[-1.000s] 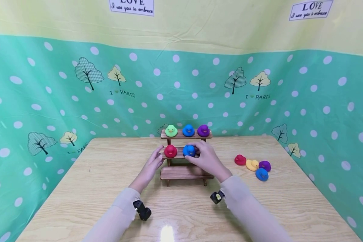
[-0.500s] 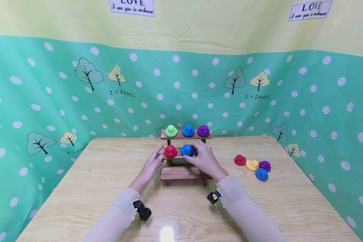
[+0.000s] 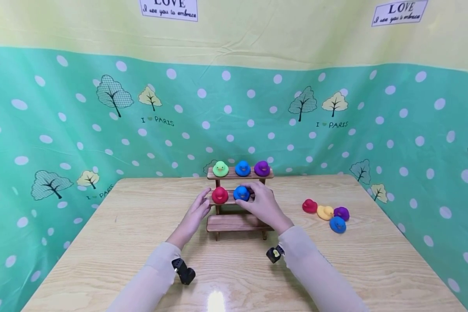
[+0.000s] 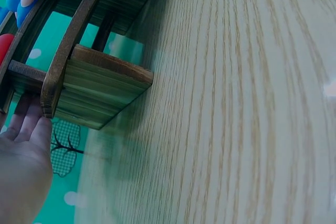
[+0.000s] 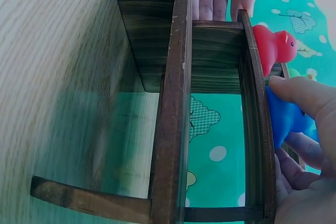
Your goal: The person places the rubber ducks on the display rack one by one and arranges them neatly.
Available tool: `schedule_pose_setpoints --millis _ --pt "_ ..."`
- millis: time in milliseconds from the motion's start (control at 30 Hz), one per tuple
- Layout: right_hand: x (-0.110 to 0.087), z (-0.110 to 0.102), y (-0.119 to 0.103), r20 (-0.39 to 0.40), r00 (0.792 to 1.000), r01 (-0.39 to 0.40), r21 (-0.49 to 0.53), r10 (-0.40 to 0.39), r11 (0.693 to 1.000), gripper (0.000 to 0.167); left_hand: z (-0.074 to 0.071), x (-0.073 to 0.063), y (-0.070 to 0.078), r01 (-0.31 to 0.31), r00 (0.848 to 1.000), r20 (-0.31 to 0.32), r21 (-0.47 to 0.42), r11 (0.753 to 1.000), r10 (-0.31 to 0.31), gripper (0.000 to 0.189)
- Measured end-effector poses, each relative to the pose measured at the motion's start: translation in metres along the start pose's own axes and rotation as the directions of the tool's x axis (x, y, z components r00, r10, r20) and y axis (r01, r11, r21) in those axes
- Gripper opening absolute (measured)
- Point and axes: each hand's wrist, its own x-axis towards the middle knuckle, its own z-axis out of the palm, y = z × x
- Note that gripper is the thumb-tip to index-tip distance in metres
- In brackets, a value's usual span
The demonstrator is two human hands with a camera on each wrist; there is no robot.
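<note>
A three-tier wooden stand [image 3: 238,222] stands in the middle of the table. On its middle shelf, my right hand [image 3: 267,208] holds a blue rubber duck [image 3: 240,193] between thumb and fingers; the right wrist view shows the thumb [image 5: 296,92] over the duck's near side. Left of it sits a red rubber duck [image 3: 219,195]. My left hand [image 3: 191,220] lies along the stand's left end with fairly straight fingers, fingertips by the middle shelf. In the left wrist view those fingers [image 4: 32,121] reach behind the stand's frame, so their contact is partly hidden.
The top shelf carries a green duck [image 3: 220,169], another blue duck [image 3: 243,168] and a purple duck [image 3: 262,168]. On the table to the right lie a red duck [image 3: 310,206], a yellow duck [image 3: 325,212], a purple duck [image 3: 341,213] and a blue duck [image 3: 337,225].
My right hand has slid the blue duck slightly left along the middle shelf, closer to the red duck; over the last half second it has stayed put. My left hand has not moved.
</note>
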Motion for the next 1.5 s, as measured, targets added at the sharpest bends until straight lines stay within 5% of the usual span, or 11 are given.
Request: schedule_pose_setpoints --millis 1033,1500 --pt "-0.017 -0.030 0.001 0.050 0.999 -0.007 0.011 0.006 1.000 0.055 0.001 0.000 0.002 0.010 1.000 0.003 0.002 1.000 -0.010 0.054" --pt "-0.030 -0.057 0.016 -0.028 1.000 0.007 -0.018 -0.008 1.000 0.049 0.000 -0.002 -0.001 -0.057 0.998 0.005 0.034 0.998 0.056 0.058"
